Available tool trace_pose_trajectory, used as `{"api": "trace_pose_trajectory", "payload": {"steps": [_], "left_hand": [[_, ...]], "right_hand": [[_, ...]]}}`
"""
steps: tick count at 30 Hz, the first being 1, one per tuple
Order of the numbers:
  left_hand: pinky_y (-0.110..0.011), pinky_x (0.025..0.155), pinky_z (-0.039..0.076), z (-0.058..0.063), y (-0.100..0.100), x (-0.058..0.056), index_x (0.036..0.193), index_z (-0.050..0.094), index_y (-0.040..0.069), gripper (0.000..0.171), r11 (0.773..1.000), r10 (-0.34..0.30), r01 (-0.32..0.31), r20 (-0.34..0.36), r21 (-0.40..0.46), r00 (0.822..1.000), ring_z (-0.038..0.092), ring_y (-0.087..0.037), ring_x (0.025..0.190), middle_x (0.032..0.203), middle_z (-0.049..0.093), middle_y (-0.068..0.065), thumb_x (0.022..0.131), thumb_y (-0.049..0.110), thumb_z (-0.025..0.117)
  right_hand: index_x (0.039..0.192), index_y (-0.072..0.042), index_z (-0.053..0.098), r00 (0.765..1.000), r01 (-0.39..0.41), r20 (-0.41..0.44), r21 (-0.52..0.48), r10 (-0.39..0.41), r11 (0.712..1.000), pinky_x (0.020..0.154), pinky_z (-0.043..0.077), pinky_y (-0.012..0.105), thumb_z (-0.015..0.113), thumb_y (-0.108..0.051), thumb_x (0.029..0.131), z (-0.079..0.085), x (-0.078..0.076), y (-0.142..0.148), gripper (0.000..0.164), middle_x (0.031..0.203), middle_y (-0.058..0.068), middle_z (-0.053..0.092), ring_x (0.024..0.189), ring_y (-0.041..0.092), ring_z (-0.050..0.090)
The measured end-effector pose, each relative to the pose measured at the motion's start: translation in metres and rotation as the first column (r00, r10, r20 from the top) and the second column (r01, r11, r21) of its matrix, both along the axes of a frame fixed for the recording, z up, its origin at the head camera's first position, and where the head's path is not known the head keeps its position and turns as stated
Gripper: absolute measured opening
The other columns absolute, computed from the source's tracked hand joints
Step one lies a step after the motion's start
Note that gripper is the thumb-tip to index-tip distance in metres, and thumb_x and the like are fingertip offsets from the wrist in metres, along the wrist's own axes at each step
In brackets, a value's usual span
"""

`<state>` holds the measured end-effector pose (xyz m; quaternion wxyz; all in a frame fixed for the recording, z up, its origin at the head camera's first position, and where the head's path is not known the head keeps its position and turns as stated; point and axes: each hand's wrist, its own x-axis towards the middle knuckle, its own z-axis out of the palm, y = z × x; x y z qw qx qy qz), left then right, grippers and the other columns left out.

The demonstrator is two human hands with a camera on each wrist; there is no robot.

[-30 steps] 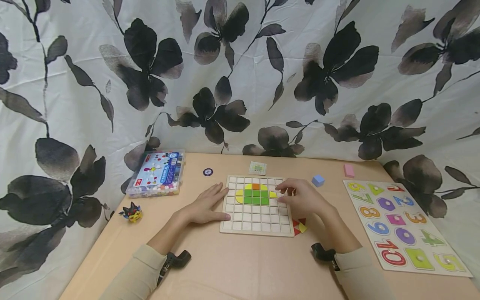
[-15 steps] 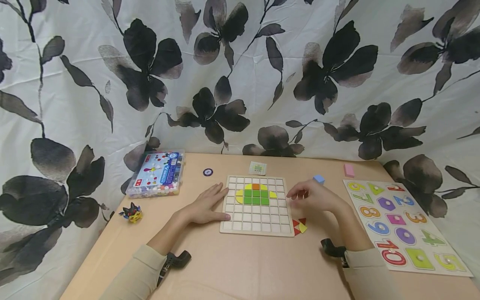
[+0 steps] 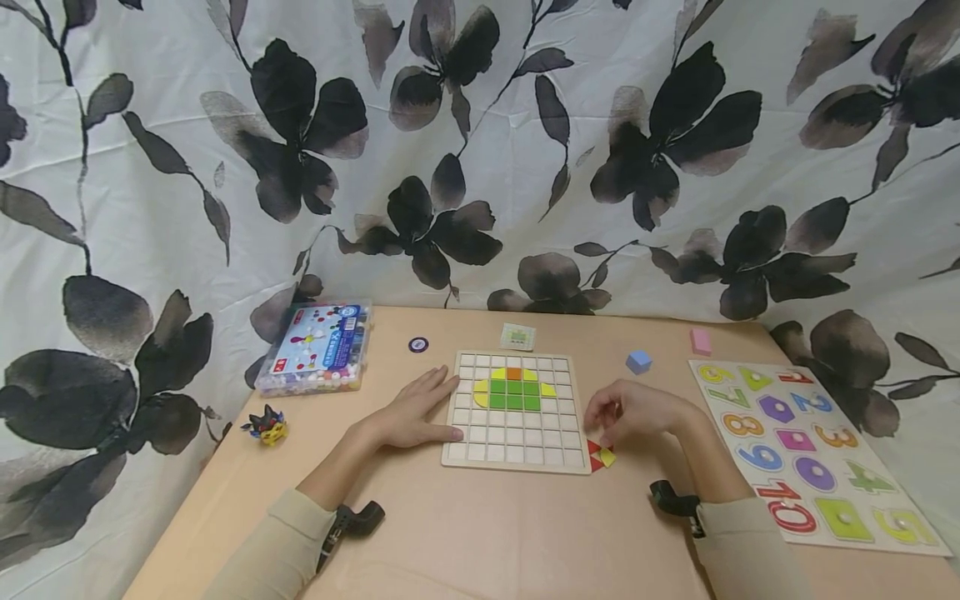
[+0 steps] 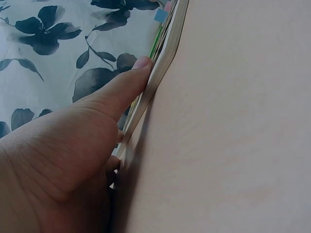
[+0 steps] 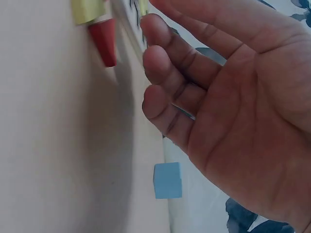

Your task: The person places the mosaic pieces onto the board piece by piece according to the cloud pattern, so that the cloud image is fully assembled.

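A white gridded board [image 3: 510, 454] lies on the table, bearing a pattern of green tiles [image 3: 513, 400], yellow tiles and an orange tile [image 3: 514, 374]. My left hand [image 3: 416, 412] rests at its left edge, thumb and fingertips touching the rim. Beside the lower right edge lie loose red and yellow pieces [image 3: 607, 457]; a red piece [image 5: 104, 41] shows in the right wrist view. My right hand [image 3: 637, 412] hovers just above these pieces with loosely bent fingers. Nothing shows in its grasp, though the thumb tip is out of the right wrist view.
Behind the board lies a small pattern card [image 3: 517, 337], with a dark round disc [image 3: 418, 344] to its left. A blue cube [image 3: 638, 361], a pink block [image 3: 701, 341] and a number puzzle board [image 3: 817, 467] are rightward. A plastic case [image 3: 315, 350] and a figurine [image 3: 266, 426] stand left.
My right hand has moved from the yellow tile on the board's right side, rightward off the board and then down toward the loose pieces. My left hand has stayed put.
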<state>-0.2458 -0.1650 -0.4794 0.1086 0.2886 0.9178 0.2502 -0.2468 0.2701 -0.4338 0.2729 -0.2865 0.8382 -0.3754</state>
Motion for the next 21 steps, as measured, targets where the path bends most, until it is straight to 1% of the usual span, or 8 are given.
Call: {"api": "trace_pose_trajectory", "payload": {"steps": [5, 11, 14, 17, 21], "left_hand": [[-0.062, 0.129, 0.009, 0.0001, 0.0005, 0.0003, 0.167, 0.024, 0.013, 0.102, 1.000, -0.004, 0.004, -0.003, -0.008, 1.000, 0.005, -0.039, 0.163, 0.175, 0.008, -0.018, 0.091, 0.066, 0.067], [-0.062, 0.130, 0.008, -0.0005, 0.0007, -0.0005, 0.167, 0.024, 0.013, 0.102, 1.000, 0.000, 0.000, -0.003, -0.012, 1.000, 0.004, -0.039, 0.163, 0.175, 0.008, -0.018, 0.091, 0.066, 0.067], [-0.062, 0.129, 0.008, -0.0009, 0.0004, -0.0008, 0.167, 0.025, 0.013, 0.102, 1.000, 0.002, -0.002, -0.006, -0.010, 1.000, 0.005, -0.039, 0.162, 0.175, 0.008, -0.019, 0.091, 0.066, 0.067], [-0.062, 0.129, 0.009, -0.0015, 0.0002, -0.0012, 0.167, 0.025, 0.013, 0.102, 1.000, 0.003, -0.003, -0.009, -0.004, 1.000, 0.005, -0.040, 0.162, 0.175, 0.008, -0.019, 0.091, 0.067, 0.067], [-0.062, 0.129, 0.009, -0.0024, 0.0001, -0.0020, 0.167, 0.024, 0.014, 0.103, 1.000, 0.005, -0.005, -0.006, -0.011, 1.000, 0.005, -0.039, 0.163, 0.175, 0.008, -0.017, 0.090, 0.067, 0.068]], "right_hand": [[0.102, -0.007, 0.076, 0.998, -0.011, 0.059, 0.033, 0.009, 0.999, 0.073, 0.047, 0.025, 0.089, -0.008, 0.079, -0.0026, 0.0036, 0.0036, 0.027, 0.095, 0.020, 0.068, 0.086, 0.022, 0.057], [0.101, -0.008, 0.074, 0.994, -0.028, 0.108, 0.084, 0.019, 0.996, 0.067, 0.045, 0.024, 0.091, -0.008, 0.076, -0.0019, 0.0051, 0.0031, 0.030, 0.089, 0.019, 0.062, 0.084, 0.020, 0.055], [0.099, -0.008, 0.073, 0.995, -0.026, 0.102, 0.112, 0.014, 0.993, 0.067, 0.044, 0.024, 0.092, -0.007, 0.075, -0.0023, 0.0055, 0.0015, 0.031, 0.087, 0.016, 0.060, 0.083, 0.019, 0.054], [0.098, -0.010, 0.073, 0.997, -0.015, 0.079, 0.132, 0.005, 0.991, 0.068, 0.042, 0.025, 0.092, -0.006, 0.074, -0.0033, 0.0061, -0.0001, 0.031, 0.085, 0.012, 0.059, 0.082, 0.019, 0.053], [0.095, -0.009, 0.072, 0.998, -0.004, 0.061, 0.128, -0.003, 0.992, 0.068, 0.040, 0.027, 0.090, -0.003, 0.075, -0.0044, 0.0061, -0.0008, 0.028, 0.083, 0.012, 0.057, 0.082, 0.020, 0.052]]}}
